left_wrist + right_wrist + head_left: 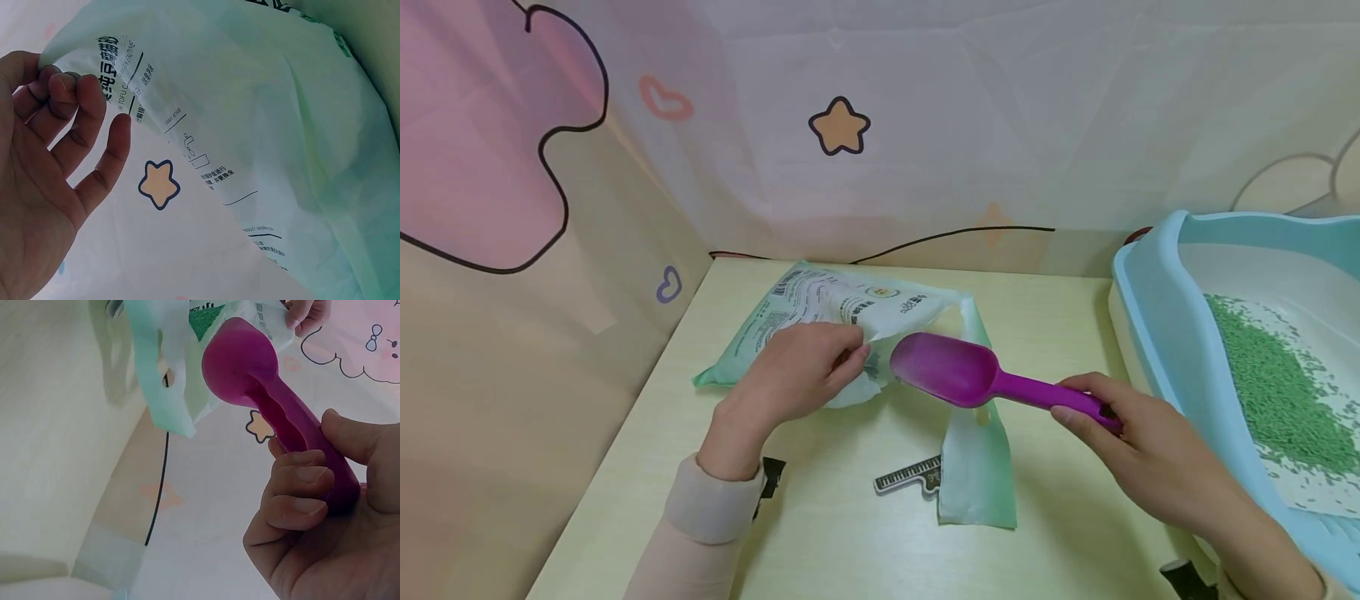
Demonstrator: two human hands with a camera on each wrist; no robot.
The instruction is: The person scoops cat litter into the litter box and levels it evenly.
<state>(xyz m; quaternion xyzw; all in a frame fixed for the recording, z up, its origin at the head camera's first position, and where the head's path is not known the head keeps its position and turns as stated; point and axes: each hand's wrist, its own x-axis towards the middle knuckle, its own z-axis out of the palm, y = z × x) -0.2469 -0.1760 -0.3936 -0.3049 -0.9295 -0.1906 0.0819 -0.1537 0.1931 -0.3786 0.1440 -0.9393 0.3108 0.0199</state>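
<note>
A white and green bag of tofu cat litter (805,304) lies on its side on the table, its mouth facing right. Pinched between the thumb and fingers of my left hand (808,367) is the edge of that mouth, and the left wrist view shows the printed bag (250,125) stretching from the fingertips. My right hand (1142,442) grips the handle of a purple scoop (951,371), whose bowl is at the bag's opening. Green litter (206,324) shows inside the bag in the right wrist view.
To the right stands a light blue and white litter box (1172,317) with green pellets (1277,383) inside. A black ruler-like piece (906,475) lies partly under the bag's hanging flap (976,475). A printed cloth (925,125) forms the backdrop.
</note>
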